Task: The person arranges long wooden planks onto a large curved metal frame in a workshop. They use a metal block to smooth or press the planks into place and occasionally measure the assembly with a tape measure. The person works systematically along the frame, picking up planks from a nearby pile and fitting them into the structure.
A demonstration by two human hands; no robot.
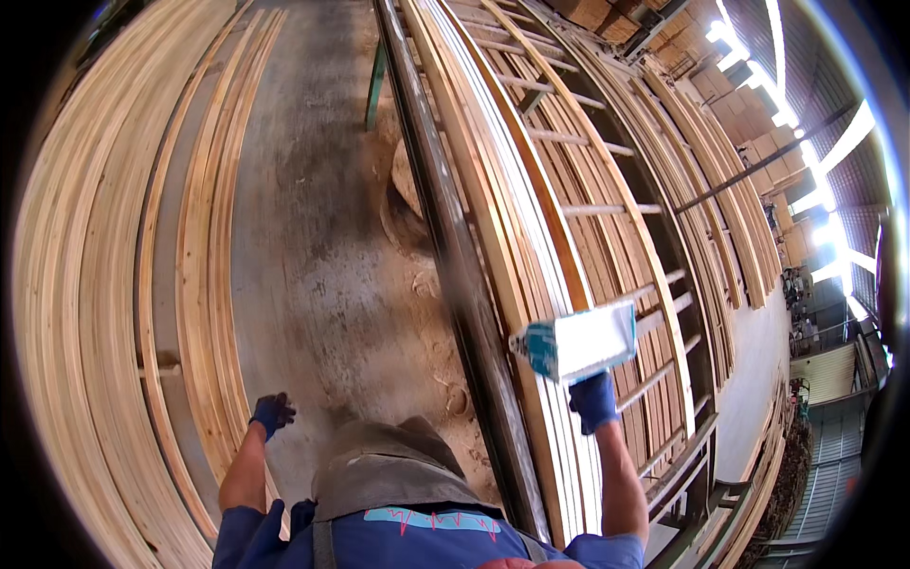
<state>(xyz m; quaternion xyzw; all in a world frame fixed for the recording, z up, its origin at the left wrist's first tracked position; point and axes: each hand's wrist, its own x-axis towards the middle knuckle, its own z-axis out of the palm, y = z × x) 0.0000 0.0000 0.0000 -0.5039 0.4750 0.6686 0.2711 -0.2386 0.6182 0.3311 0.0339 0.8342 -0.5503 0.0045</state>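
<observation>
Gripping a pale board end (580,341) from below, the gloved right hand (594,400) is clamped on it above the stacked planks on the rack (531,284). That end could slip or catch the dark rail (455,266) alongside. Well apart, the left hand (272,412) hangs loosely curled and empty over the sawdusty floor (313,237), the only open lane between lumber piles (85,284).

A sawmill or timber workshop: long wooden planks (104,313) lie stacked on both sides, more fill a slatted rack (607,209), sawdust (455,379) covers the concrete floor (303,218), and a corrugated roof (834,161) with strip lights spans overhead.
</observation>
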